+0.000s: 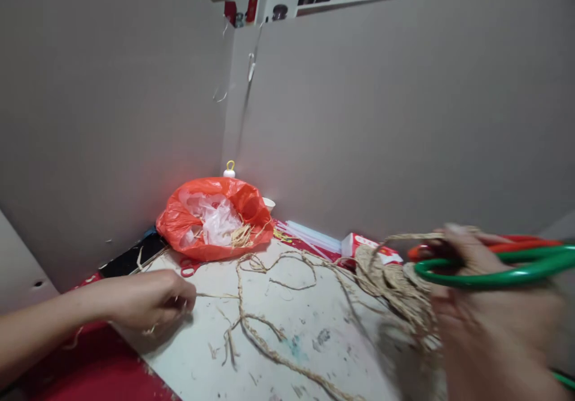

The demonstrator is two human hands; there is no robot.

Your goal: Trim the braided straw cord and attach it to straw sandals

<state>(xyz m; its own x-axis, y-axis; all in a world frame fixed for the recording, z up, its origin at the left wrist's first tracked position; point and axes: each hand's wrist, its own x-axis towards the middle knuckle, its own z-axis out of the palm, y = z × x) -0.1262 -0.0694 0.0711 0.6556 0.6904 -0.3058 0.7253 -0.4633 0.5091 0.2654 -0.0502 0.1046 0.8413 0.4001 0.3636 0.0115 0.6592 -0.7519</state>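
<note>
My left hand (155, 302), at the left of the white board (206, 371), has its fingers closed on a thin strand of straw rope that runs right to the braided rope (274, 356) on the board. My right hand (476, 281), raised at the right and blurred, is closed round green-handled scissors or a similar looped tool (507, 276); its blades cannot be made out. An orange-red loop (516, 245) lies behind the green one. A strand of rope passes by the right fingers. Beneath them is a bundle of straw rope (395, 293).
Behind the board sits a red plastic bag (179, 221) holding white plastic and straw scraps. Red scissors handles (187, 267) lie beside it. Pale sticks (314, 236) and a red-white box (359, 243) stand near the grey wall. A red surface (99, 365) shows at the lower left.
</note>
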